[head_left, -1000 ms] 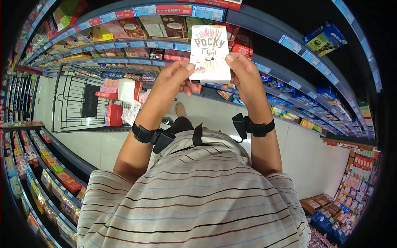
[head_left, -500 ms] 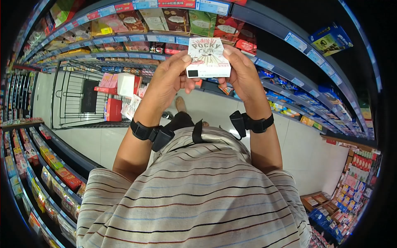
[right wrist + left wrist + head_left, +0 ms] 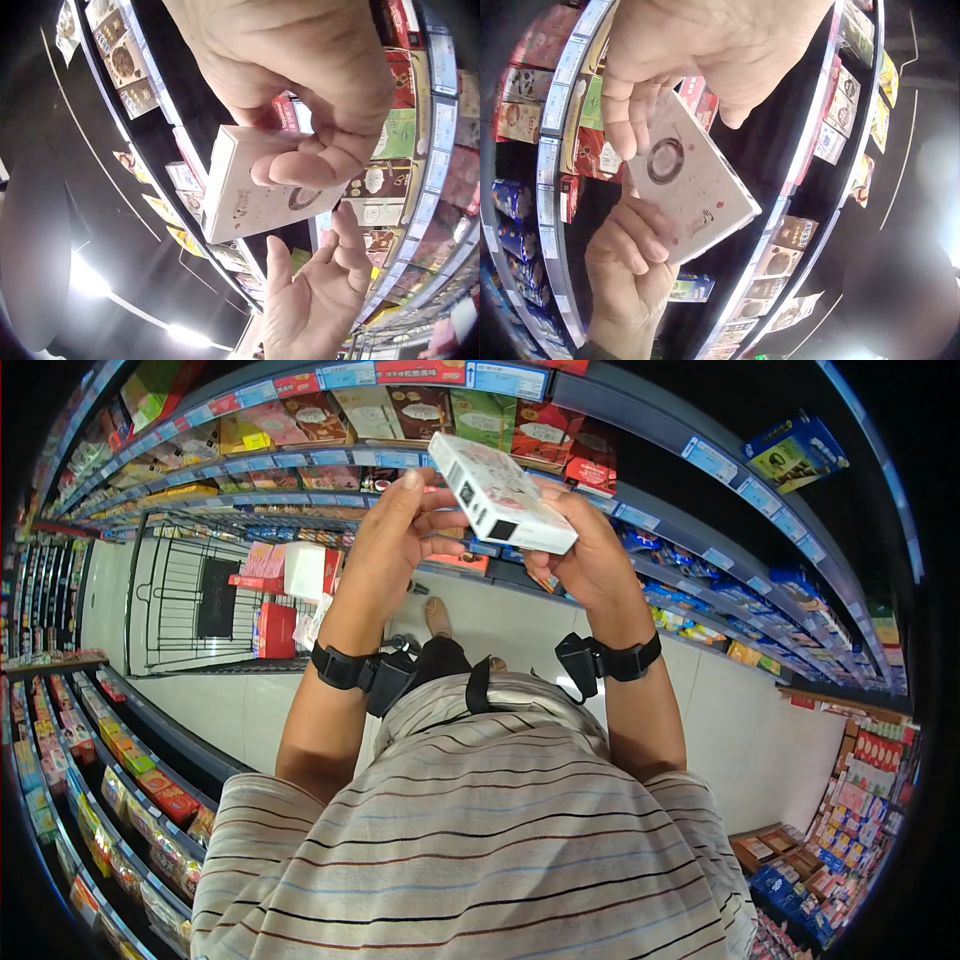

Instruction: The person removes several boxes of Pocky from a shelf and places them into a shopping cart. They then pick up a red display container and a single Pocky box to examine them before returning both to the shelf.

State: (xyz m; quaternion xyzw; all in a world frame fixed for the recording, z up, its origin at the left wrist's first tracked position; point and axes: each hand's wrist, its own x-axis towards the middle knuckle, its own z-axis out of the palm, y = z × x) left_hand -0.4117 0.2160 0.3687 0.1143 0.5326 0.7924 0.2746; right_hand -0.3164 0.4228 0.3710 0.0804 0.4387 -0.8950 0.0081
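A white Pocky box [image 3: 505, 495] is tilted in front of the shelves, a long side with a barcode turned up in the head view. My right hand [image 3: 590, 545] grips its right end, thumb on the printed face and fingers beneath. In the right wrist view the right hand [image 3: 300, 82] curls its fingers over the box [image 3: 262, 180]. My left hand [image 3: 395, 540] is beside the box's left side, thumb raised and fingers spread, apart from it in the right wrist view, where the left hand [image 3: 319, 300] shows its palm.
A wire shopping cart [image 3: 165, 600] stands at the left, with red, pink and white boxes [image 3: 275, 630] in it. Shelves of boxed snacks [image 3: 425, 412] run along the front, and packets [image 3: 700, 575] fill those at the right. Another shelf unit [image 3: 150, 790] is at lower left.
The box has swung from facing up between both hands to a slanted position with its side showing. My left hand has let go of it and its fingers have spread; my right hand keeps its grip.
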